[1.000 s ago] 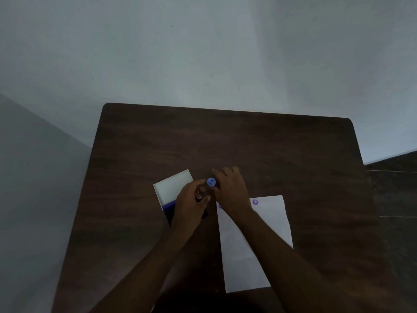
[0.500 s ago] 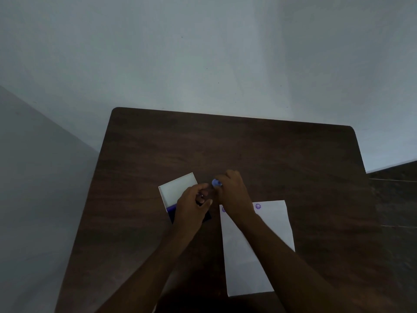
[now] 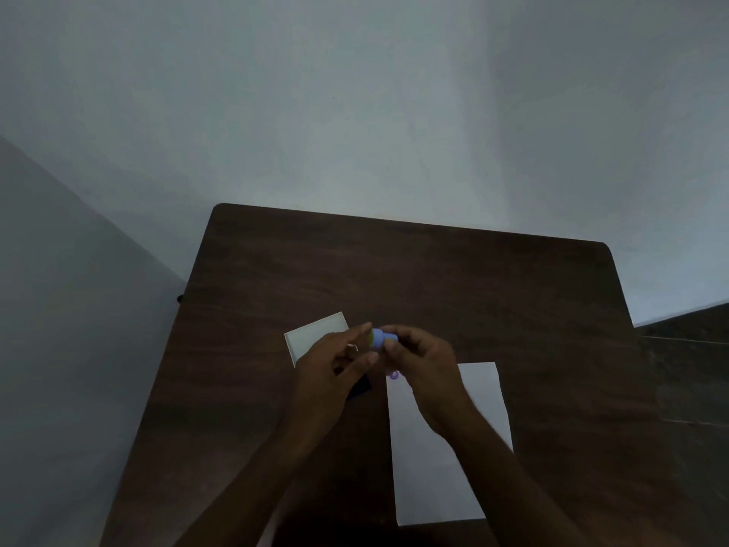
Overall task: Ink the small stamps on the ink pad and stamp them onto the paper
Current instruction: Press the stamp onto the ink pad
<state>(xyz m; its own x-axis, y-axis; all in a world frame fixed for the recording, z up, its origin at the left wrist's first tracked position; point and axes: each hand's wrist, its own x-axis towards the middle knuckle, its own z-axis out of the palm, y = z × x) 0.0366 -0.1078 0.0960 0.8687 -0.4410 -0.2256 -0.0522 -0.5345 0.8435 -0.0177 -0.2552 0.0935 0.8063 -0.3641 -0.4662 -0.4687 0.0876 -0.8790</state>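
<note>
**Small blue stamp pinched between both hands above the table**

I see my right fingertips (image 3: 388,333) clamped on a small stamp (image 3: 378,338), a short blue plastic cylinder lying on its side in the air, its round yellowish face turned toward my left hand (image 3: 331,363). The left index finger and thumb close in on that face end from above and below; I cannot tell whether they grip it or only touch it. My right hand (image 3: 420,365) curls loosely, knuckles up, its forearm running down toward the lower right. The left hand is tilted palm-inward, its forearm coming up from the lower left.

Under the left hand a dark ink pad (image 3: 359,388) shows only as a corner, with its open white lid (image 3: 315,337) lying flat beyond it. Just to the right lies the paper (image 3: 434,467), a smooth white rectangle, with a round purple stamp print (image 3: 393,375) at its top left corner. All rests on a dark wood-grain table (image 3: 434,278) with rounded corners.
</note>
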